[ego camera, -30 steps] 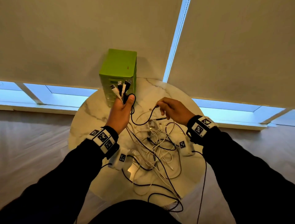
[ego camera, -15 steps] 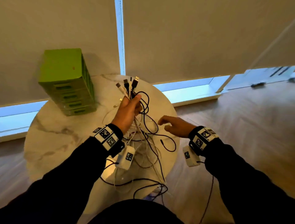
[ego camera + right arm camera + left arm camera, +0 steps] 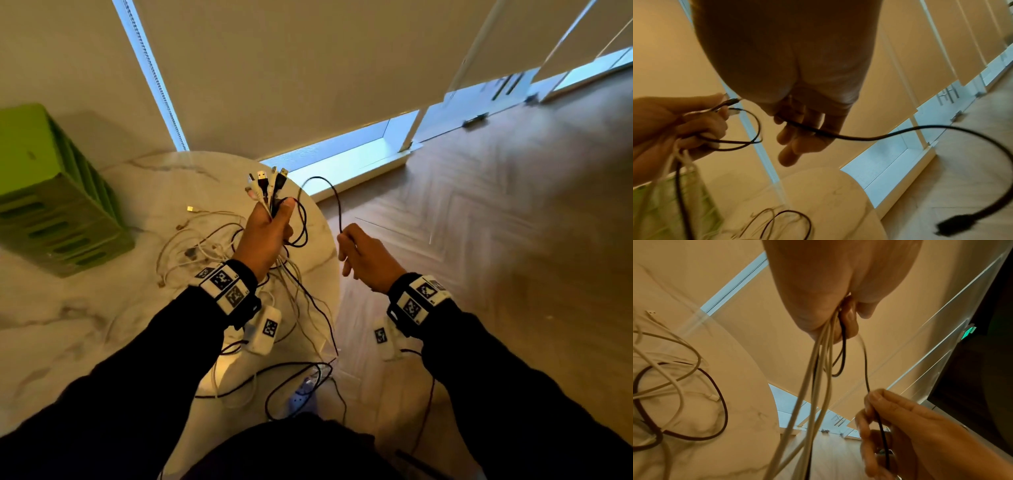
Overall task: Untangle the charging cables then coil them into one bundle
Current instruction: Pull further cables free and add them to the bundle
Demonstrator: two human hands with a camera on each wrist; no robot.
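Note:
My left hand [image 3: 270,226] is raised above the round marble table [image 3: 85,325] and grips a bunch of white and black charging cables [image 3: 265,186], their plugs sticking up past the thumb. Below the fist the cables [image 3: 818,369] hang down to a loose tangle [image 3: 202,246] on the tabletop. My right hand [image 3: 359,250], off the table's right edge, pinches one thin black cable [image 3: 334,198] that arches over from the left fist. In the right wrist view this black cable [image 3: 859,138] runs past the fingers [image 3: 797,141] and ends in a dangling black plug [image 3: 953,223].
A green slotted box [image 3: 51,205] stands at the table's far left. More cable loops [image 3: 291,383] hang over the near table edge. A wooden floor [image 3: 496,222] lies to the right, with blinds and a low window behind.
The view has swung right. My right hand left the table, took hold of the black cable and drew it out to the right. The left hand kept gripping the bunch of plug ends.

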